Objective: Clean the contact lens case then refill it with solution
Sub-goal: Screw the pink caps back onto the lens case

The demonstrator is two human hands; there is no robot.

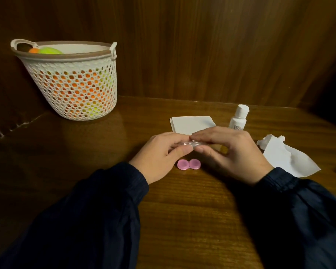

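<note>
Left hand [159, 152] and right hand [229, 150] fingers pinch opposite ends of small clear plastic piece [184, 146], held over brown wooden bench [182, 210], likely for inspection; what it is, cannot tell. Pink twin-cup plastic lens case [188, 164] lies closed on bench just below hands, within reach. One white capped solution bottle [238, 118], one folded white tissue [190, 124], one crumpled white tissue [287, 154], probably used. One white lattice basket [74, 84] well apart.

wall [202, 45]: dark wood panelling | table [182, 220]: glossy brown wood | light: dim, warm
</note>
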